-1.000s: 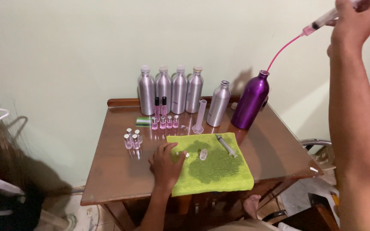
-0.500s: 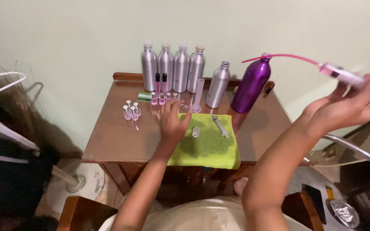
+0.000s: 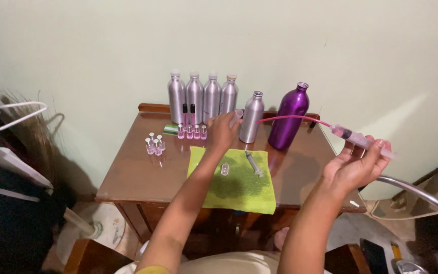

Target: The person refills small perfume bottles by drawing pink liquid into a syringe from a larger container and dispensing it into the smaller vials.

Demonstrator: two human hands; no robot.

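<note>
Since half a second ago, her left hand (image 3: 222, 133) has left the green cloth (image 3: 234, 180) and moved up, closing on a small clear tube (image 3: 236, 117) beside the silver bottle (image 3: 252, 117). Right hand (image 3: 356, 165) has come lower and grips the pink syringe (image 3: 361, 138); its thin hose (image 3: 290, 118) passes the purple bottle (image 3: 289, 116).

Bottles (image 3: 204, 96) behind cloth (image 3: 234, 180) on table (image 3: 138, 172)
</note>
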